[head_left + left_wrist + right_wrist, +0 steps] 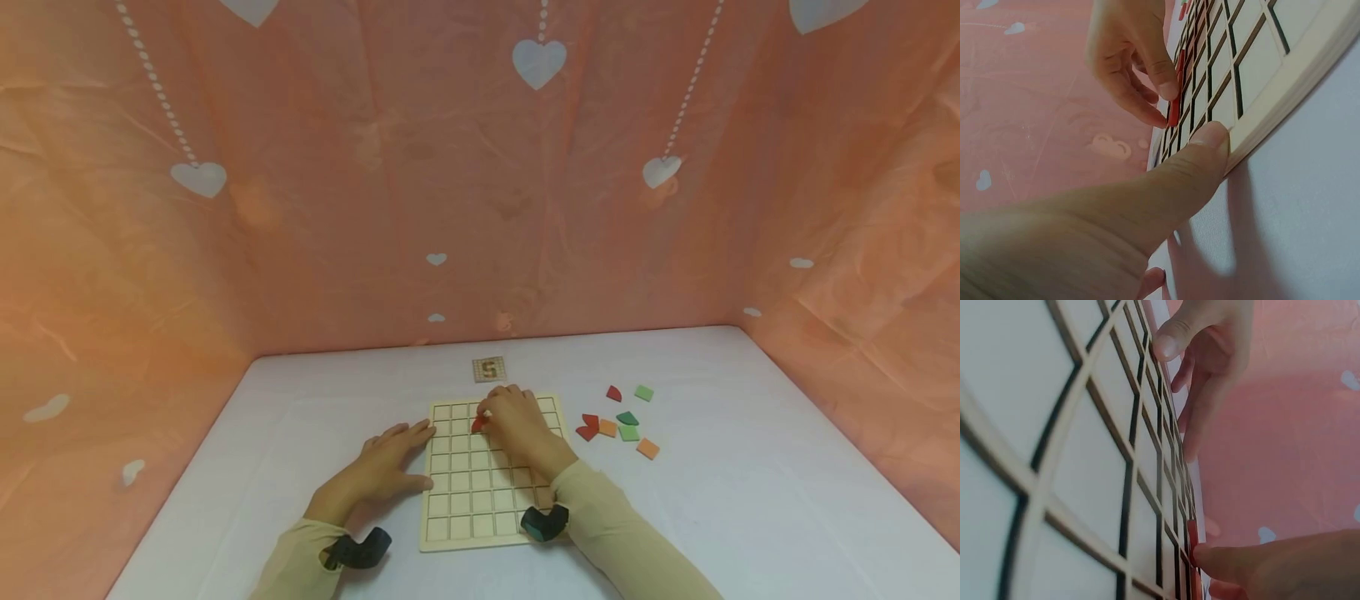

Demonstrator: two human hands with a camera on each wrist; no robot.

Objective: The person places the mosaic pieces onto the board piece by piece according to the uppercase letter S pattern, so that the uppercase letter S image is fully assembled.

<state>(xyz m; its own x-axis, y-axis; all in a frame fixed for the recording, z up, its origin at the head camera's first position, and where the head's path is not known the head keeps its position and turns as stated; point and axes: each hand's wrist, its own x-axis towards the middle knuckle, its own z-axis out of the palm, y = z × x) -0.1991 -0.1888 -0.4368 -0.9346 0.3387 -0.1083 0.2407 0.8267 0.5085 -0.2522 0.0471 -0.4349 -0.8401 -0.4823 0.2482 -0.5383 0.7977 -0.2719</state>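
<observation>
A pale wooden grid board [459, 504] lies on the white table. My left hand [386, 467] rests along its left edge with fingers spread; in the left wrist view the thumb [1200, 150] lies against the rim. Over the board's upper part, my right hand [517, 425] pinches a red tile [477, 425] with a curved side, low at the squares. The left wrist view shows thumb and index finger at this red tile [1174, 111], with more red just beyond it. From the right wrist, the red tile [1193, 534] stands at the grid's far side, a fingertip against it.
Right of the board lie loose tiles: a red one [614, 392], a light green one [644, 392], a dark green one [627, 418], an orange one [648, 448] and several others. A small patterned card [489, 369] lies behind the board. An orange curtain [465, 208] encloses the table.
</observation>
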